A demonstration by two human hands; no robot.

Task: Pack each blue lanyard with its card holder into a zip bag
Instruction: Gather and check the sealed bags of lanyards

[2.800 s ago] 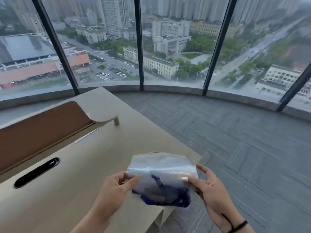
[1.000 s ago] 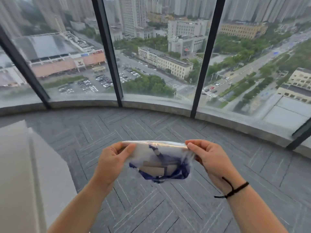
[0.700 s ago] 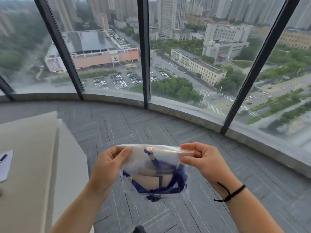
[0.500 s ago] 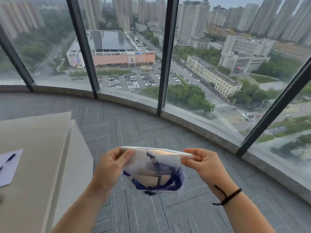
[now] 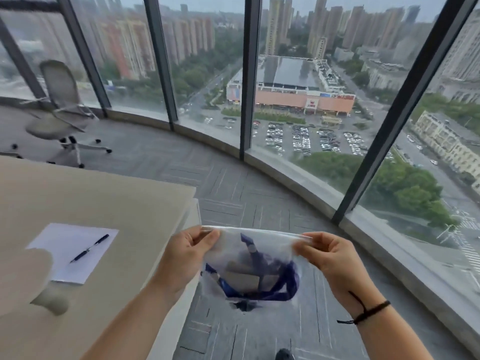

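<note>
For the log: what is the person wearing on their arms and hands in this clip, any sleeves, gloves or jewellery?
Both forearms are bare, with no sleeves in view and no gloves. The left hand and its wrist carry nothing. The right hand has no visible rings; a thin black cord bracelet circles the right wrist, with a loose end trailing off it. No watch or markings show.

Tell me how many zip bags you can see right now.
1. The zip bag hangs between the left hand and right hand, beyond the table edge. Others may be out of view.
</note>
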